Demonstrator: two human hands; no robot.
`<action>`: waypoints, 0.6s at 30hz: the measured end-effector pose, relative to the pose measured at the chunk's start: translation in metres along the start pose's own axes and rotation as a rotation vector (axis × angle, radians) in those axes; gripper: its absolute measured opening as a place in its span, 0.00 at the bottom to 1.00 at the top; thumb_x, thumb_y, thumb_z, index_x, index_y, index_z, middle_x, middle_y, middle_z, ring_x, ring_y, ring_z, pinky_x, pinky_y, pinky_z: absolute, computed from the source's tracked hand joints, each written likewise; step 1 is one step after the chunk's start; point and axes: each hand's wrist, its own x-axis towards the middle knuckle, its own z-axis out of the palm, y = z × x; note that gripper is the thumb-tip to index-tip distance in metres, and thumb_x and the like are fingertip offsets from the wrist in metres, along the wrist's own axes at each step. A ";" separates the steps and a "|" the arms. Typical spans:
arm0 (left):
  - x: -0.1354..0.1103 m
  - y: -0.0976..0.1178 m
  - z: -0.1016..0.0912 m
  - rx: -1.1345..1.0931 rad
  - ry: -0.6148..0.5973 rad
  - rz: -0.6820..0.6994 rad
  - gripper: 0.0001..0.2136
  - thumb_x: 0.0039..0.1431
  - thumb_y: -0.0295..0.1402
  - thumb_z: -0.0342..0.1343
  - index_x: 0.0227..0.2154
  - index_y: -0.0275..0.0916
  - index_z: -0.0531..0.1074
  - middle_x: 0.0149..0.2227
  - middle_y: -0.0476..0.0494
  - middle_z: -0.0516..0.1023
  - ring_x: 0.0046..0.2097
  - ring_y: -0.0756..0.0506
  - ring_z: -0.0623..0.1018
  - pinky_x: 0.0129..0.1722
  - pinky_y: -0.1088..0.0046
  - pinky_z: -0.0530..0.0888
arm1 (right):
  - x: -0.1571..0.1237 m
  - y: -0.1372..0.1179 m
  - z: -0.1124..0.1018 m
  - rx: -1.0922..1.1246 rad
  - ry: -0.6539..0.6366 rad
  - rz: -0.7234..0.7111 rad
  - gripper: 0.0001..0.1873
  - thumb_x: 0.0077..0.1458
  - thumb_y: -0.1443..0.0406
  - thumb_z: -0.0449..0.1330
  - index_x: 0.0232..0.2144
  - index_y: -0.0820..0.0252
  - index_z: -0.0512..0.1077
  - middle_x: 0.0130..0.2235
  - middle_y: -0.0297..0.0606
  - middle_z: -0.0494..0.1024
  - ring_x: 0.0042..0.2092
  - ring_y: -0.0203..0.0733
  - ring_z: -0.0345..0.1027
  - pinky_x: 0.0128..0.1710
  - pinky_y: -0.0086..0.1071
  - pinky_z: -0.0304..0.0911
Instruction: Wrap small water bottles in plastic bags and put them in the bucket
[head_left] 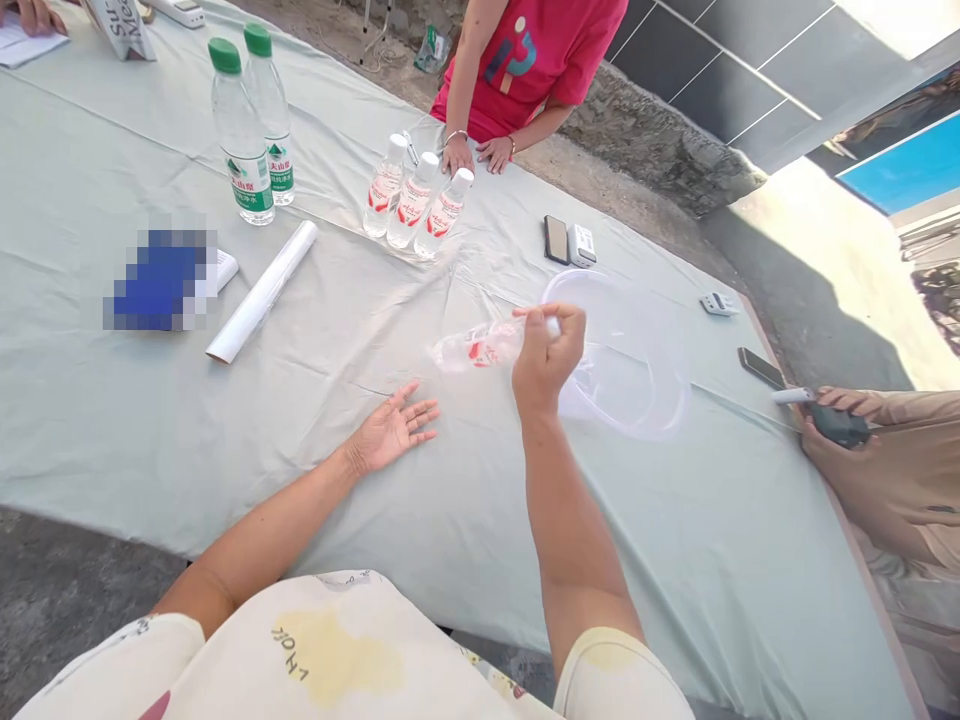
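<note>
Pale tablecloth: right hand grips small bottle; clear basin just behind.

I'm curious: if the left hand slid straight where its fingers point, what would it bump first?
Probably the right hand, holding a small bottle, though the left hand lies on the table and might slip underneath.

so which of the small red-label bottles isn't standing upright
The small bottle held sideways in the right hand; the other three bottles stand upright together by the person in red.
</note>
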 end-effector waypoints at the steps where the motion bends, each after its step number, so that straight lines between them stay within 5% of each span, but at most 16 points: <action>1: 0.001 -0.001 -0.002 0.042 -0.021 -0.012 0.22 0.63 0.44 0.59 0.58 0.46 0.67 0.56 0.38 0.76 0.58 0.41 0.75 0.55 0.59 0.72 | 0.023 0.015 0.012 -0.078 0.028 -0.023 0.18 0.69 0.52 0.42 0.40 0.55 0.65 0.38 0.41 0.72 0.44 0.46 0.72 0.48 0.48 0.67; 6: 0.002 -0.003 -0.007 0.162 -0.092 -0.030 0.17 0.63 0.39 0.61 0.52 0.41 0.73 0.52 0.37 0.78 0.54 0.41 0.77 0.51 0.62 0.74 | 0.119 0.085 0.081 -0.226 0.057 0.018 0.23 0.69 0.52 0.39 0.42 0.58 0.67 0.43 0.45 0.70 0.50 0.49 0.68 0.52 0.52 0.63; 10: 0.002 -0.001 -0.007 0.167 -0.092 -0.052 0.15 0.63 0.39 0.61 0.50 0.40 0.73 0.49 0.37 0.79 0.52 0.41 0.78 0.47 0.64 0.75 | 0.143 0.105 0.115 -0.182 -0.078 0.222 0.14 0.63 0.59 0.51 0.47 0.61 0.65 0.48 0.47 0.72 0.54 0.51 0.67 0.56 0.53 0.60; 14: 0.002 0.000 -0.007 0.178 -0.085 -0.058 0.15 0.63 0.38 0.61 0.50 0.39 0.73 0.49 0.36 0.79 0.51 0.41 0.78 0.47 0.64 0.75 | 0.150 0.104 0.114 -0.205 -0.317 0.226 0.30 0.57 0.57 0.60 0.58 0.58 0.58 0.57 0.48 0.70 0.59 0.52 0.66 0.60 0.52 0.59; 18: 0.002 0.001 -0.007 0.194 -0.087 -0.053 0.15 0.62 0.37 0.61 0.50 0.39 0.73 0.49 0.37 0.79 0.51 0.41 0.78 0.47 0.64 0.75 | 0.162 0.100 0.070 -0.191 -0.369 0.165 0.38 0.59 0.51 0.58 0.64 0.59 0.54 0.58 0.51 0.71 0.58 0.53 0.68 0.58 0.53 0.62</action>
